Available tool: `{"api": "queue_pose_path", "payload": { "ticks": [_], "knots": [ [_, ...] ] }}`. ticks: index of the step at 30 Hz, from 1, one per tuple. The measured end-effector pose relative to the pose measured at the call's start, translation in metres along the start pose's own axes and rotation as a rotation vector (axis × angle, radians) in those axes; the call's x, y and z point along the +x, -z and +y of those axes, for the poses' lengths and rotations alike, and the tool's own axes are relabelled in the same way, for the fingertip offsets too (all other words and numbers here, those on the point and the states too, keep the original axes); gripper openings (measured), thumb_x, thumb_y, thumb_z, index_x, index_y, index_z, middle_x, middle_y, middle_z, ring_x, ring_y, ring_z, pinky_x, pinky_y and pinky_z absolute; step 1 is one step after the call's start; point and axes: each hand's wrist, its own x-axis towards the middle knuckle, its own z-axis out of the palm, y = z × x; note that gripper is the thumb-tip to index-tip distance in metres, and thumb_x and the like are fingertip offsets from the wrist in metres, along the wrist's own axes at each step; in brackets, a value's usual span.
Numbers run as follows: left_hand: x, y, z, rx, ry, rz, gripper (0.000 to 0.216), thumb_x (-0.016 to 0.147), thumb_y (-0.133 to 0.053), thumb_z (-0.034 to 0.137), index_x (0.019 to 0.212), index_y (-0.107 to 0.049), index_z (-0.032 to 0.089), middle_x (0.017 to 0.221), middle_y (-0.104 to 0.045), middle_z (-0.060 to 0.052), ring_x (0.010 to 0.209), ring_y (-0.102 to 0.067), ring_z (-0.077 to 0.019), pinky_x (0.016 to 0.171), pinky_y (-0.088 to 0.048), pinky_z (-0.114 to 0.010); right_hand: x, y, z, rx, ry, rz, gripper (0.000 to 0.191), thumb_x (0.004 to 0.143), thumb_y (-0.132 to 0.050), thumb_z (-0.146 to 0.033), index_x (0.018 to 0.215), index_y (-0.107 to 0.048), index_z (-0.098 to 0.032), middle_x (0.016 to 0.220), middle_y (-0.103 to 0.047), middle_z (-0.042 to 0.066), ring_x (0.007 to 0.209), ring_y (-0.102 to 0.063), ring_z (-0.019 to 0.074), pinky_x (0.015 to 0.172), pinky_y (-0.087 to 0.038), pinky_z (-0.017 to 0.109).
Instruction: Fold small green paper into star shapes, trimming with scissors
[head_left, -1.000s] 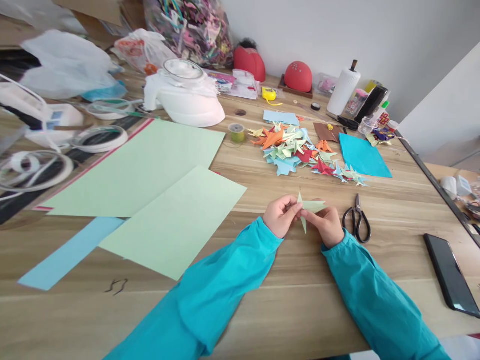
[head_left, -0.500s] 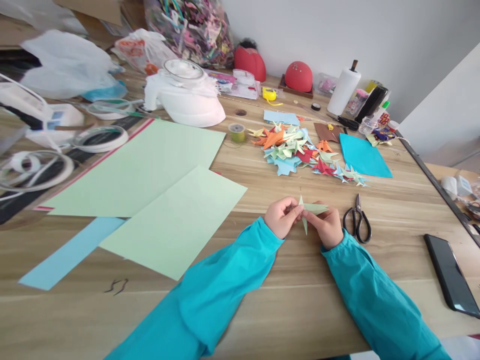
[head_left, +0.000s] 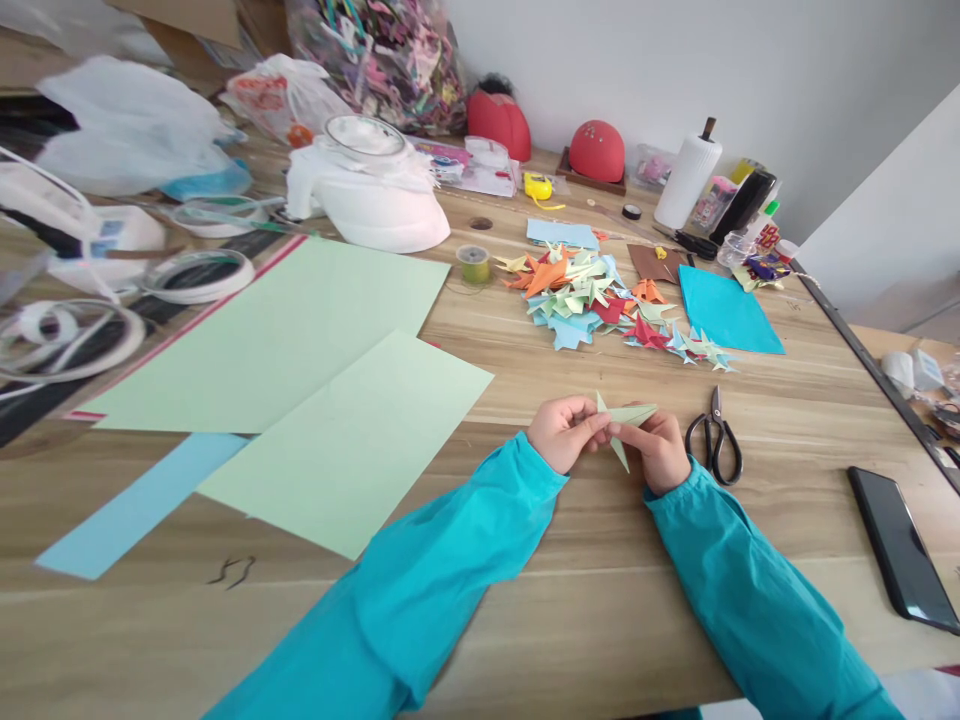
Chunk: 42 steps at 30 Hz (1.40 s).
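Note:
My left hand (head_left: 564, 432) and my right hand (head_left: 660, 447) meet over the wooden table (head_left: 570, 590), both pinching a small folded pale-green paper shape (head_left: 626, 414) with pointed tips. One point sticks up between my hands and another hangs down toward the table. Both arms wear teal sleeves. A pile of folded paper shapes (head_left: 592, 295) in green, blue, orange and red lies further back on the table.
Black scissors (head_left: 715, 440) lie just right of my right hand. A dark phone (head_left: 901, 550) rests near the right edge. Large pale-green sheets (head_left: 300, 340) and a blue strip (head_left: 135, 505) cover the left. A teal sheet (head_left: 724, 310), thread spool (head_left: 474, 263), tape rolls and bags crowd the back.
The folded piece has turned slightly between my fingers; its lower point now slants to the right. My hands stay in the same place.

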Motion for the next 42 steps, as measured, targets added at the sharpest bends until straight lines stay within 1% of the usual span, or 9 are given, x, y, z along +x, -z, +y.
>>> {"api": "queue_pose_path", "payload": {
  "ticks": [5, 11, 14, 17, 22, 29, 35, 37, 42],
  "knots": [
    [0.002, 0.001, 0.000, -0.148, 0.057, -0.099, 0.033, 0.062, -0.067, 0.042, 0.055, -0.056, 0.011, 0.050, -0.059, -0.002, 0.042, -0.051, -0.0080, 0.044, -0.040, -0.021, 0.002, 0.001, -0.001, 0.080, 0.007, -0.072, 0.006, 0.067, -0.066, -0.019, 0.065, -0.065, -0.014, 0.055, -0.061, 0.001, 0.054, -0.054, 0.0141, 0.056, -0.040, 0.028],
    [0.002, 0.001, -0.003, -0.233, 0.077, -0.142, 0.039, 0.062, -0.065, 0.048, 0.054, -0.055, 0.011, 0.049, -0.057, -0.001, 0.041, -0.050, -0.0074, 0.042, -0.038, -0.020, 0.001, -0.001, -0.007, 0.076, 0.010, -0.135, 0.012, 0.068, -0.065, -0.024, 0.065, -0.065, -0.013, 0.059, -0.062, 0.004, 0.060, -0.057, 0.0174, 0.056, -0.041, 0.030],
    [0.001, 0.000, -0.003, -0.207, 0.057, -0.128, 0.039, 0.064, -0.064, 0.048, 0.052, -0.053, 0.012, 0.047, -0.055, 0.000, 0.039, -0.048, -0.0065, 0.041, -0.036, -0.020, 0.001, 0.000, -0.005, 0.051, 0.011, -0.128, 0.012, 0.068, -0.066, -0.025, 0.064, -0.064, -0.013, 0.057, -0.062, 0.004, 0.057, -0.056, 0.0165, 0.057, -0.042, 0.030],
    [0.000, -0.002, -0.001, -0.181, 0.048, -0.095, 0.036, 0.066, -0.062, 0.046, 0.055, -0.053, 0.013, 0.047, -0.055, 0.000, 0.039, -0.048, -0.0070, 0.041, -0.037, -0.021, 0.001, 0.003, -0.001, 0.036, 0.000, -0.081, 0.013, 0.067, -0.067, -0.025, 0.063, -0.063, -0.014, 0.057, -0.062, 0.003, 0.053, -0.055, 0.0153, 0.055, -0.042, 0.030],
    [0.000, -0.003, 0.001, -0.080, -0.019, 0.012, 0.032, 0.059, -0.070, 0.038, 0.055, -0.051, 0.013, 0.050, -0.059, -0.001, 0.043, -0.050, -0.0074, 0.045, -0.040, -0.021, 0.001, 0.006, 0.005, -0.001, 0.012, -0.056, 0.012, 0.066, -0.069, -0.024, 0.065, -0.062, -0.014, 0.056, -0.061, 0.001, 0.052, -0.054, 0.0135, 0.050, -0.041, 0.026],
    [0.001, -0.001, 0.003, -0.115, 0.002, -0.029, 0.035, 0.062, -0.068, 0.042, 0.051, -0.051, 0.014, 0.044, -0.056, 0.000, 0.042, -0.052, -0.0096, 0.044, -0.041, -0.022, 0.000, -0.001, -0.004, -0.088, 0.052, -0.128, 0.016, 0.071, -0.065, -0.031, 0.068, -0.062, -0.015, 0.060, -0.061, 0.001, 0.056, -0.055, 0.0135, 0.055, -0.043, 0.027],
    [0.000, 0.000, 0.000, -0.149, -0.004, -0.046, 0.037, 0.071, -0.058, 0.044, 0.051, -0.055, 0.013, 0.045, -0.055, -0.001, 0.044, -0.053, -0.0108, 0.045, -0.041, -0.023, -0.001, 0.001, -0.003, -0.125, 0.036, -0.134, 0.020, 0.069, -0.067, -0.033, 0.064, -0.061, -0.015, 0.059, -0.060, 0.002, 0.053, -0.054, 0.0138, 0.053, -0.043, 0.027],
    [0.000, 0.001, -0.001, -0.135, -0.023, -0.024, 0.037, 0.073, -0.056, 0.042, 0.050, -0.055, 0.013, 0.046, -0.055, -0.001, 0.044, -0.052, -0.0105, 0.046, -0.040, -0.024, -0.001, 0.003, -0.001, -0.137, 0.030, -0.129, 0.021, 0.069, -0.067, -0.033, 0.062, -0.061, -0.015, 0.058, -0.059, 0.002, 0.053, -0.054, 0.0137, 0.052, -0.043, 0.027],
    [0.001, 0.002, -0.002, -0.070, -0.095, 0.108, 0.029, 0.071, -0.059, 0.039, 0.056, -0.059, 0.014, 0.048, -0.055, 0.000, 0.046, -0.049, -0.0093, 0.048, -0.039, -0.023, -0.001, 0.004, -0.002, -0.220, 0.014, -0.114, 0.023, 0.068, -0.067, -0.035, 0.061, -0.061, -0.014, 0.053, -0.058, 0.001, 0.049, -0.051, 0.0129, 0.048, -0.040, 0.025]
  ]
}}
